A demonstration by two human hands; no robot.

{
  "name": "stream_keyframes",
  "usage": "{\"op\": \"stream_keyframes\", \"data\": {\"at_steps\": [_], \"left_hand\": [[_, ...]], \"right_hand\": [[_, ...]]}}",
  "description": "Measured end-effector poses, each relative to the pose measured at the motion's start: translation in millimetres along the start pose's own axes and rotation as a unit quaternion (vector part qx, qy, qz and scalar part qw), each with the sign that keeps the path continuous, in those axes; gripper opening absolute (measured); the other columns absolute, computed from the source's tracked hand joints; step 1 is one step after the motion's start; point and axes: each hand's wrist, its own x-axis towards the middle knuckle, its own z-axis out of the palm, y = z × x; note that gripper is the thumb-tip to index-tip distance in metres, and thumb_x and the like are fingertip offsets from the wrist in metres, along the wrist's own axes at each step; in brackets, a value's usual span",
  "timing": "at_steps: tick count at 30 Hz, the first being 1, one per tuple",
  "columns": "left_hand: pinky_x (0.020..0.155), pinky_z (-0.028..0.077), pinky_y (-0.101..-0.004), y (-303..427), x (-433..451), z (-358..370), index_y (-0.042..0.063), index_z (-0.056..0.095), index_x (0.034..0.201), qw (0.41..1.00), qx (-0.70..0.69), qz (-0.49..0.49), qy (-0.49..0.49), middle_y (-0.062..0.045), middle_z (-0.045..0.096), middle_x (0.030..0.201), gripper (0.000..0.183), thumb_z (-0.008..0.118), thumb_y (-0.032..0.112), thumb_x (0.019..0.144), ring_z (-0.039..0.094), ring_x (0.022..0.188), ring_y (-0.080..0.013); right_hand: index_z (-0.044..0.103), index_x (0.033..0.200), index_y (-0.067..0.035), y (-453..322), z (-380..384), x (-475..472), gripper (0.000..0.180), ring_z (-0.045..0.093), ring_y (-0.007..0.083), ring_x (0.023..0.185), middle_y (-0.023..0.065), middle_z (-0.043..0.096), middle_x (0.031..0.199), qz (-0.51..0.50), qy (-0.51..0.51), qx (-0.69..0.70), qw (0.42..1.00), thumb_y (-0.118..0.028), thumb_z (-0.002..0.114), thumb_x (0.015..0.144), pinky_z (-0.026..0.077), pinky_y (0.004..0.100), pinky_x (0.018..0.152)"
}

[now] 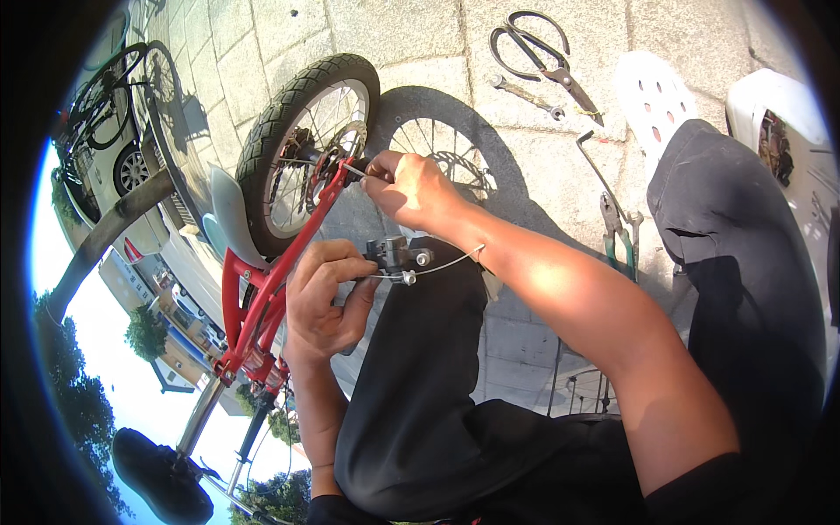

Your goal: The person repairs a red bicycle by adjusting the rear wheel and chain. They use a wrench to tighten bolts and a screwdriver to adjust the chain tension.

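Observation:
A red bicycle (269, 285) stands at my left, its spoked wheel (282, 102) carrying a brake disc (357, 134) and a knobbly tyre. My left hand (328, 295) pinches a dark disc brake caliper (394, 254) just above my knee. From the caliper a bare brake cable (453, 262) runs out, its tip near my right forearm. Up at the frame end by the wheel hub, my right hand (413, 187) holds a thin metal rod (354, 171) between thumb and fingers. The rod meets or overlaps the red frame; its far end is hard to make out.
On the paving lie black-handled scissors (564, 75), a spanner (530, 98), a bent hex key (600, 167) and green-handled pliers (613, 226). A white container (748, 98) with metal parts stands right, beyond my white clog (656, 98). A grey mudguard (230, 216) juts beside the tyre.

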Motion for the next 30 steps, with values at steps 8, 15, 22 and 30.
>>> {"op": "stream_keyframes", "data": {"at_steps": [8,15,22,30], "left_hand": [[0.081,0.055,-0.0486,-12,5,14,0.004,0.077,0.101,0.942,0.145,-0.202,-0.225,-0.017,0.071,0.098,0.024,0.073,0.027,0.097,0.069,0.093,-0.0415],[0.087,0.053,-0.0526,-43,4,50,0.003,0.070,0.117,0.926,0.262,-0.261,-0.081,-0.019,0.074,0.106,0.038,0.072,0.035,0.097,0.069,0.100,-0.0423],[0.077,0.059,-0.0509,-37,19,49,0.010,0.071,0.119,0.908,0.238,-0.336,-0.076,-0.014,0.076,0.100,0.044,0.068,0.048,0.098,0.074,0.093,-0.0380],[0.076,0.061,-0.0500,-47,6,60,0.009,0.071,0.121,0.927,0.225,-0.295,-0.047,-0.012,0.075,0.107,0.046,0.072,0.046,0.095,0.074,0.096,-0.0356]], "right_hand": [[0.078,0.097,-0.003,-1,-4,13,0.034,0.070,0.0228,0.079,0.0157,0.074,0.082,-0.035,-0.017,-0.084,0.996,-0.036,0.072,0.091,0.054,0.0384,0.075],[0.069,0.122,0.001,-5,-5,21,0.047,0.068,0.0160,0.083,0.0101,0.074,0.092,-0.017,-0.018,-0.056,0.998,-0.030,0.080,0.089,0.055,0.0334,0.078],[0.059,0.141,-0.004,-22,-5,21,0.059,0.059,0.0083,0.076,0.0017,0.065,0.083,-0.031,-0.050,-0.003,0.998,-0.019,0.082,0.089,0.050,0.0279,0.069],[0.062,0.140,-0.010,-16,-8,28,0.045,0.058,0.0049,0.073,0.0009,0.071,0.092,-0.081,-0.097,-0.054,0.990,-0.010,0.075,0.096,0.050,0.0257,0.066]]}}
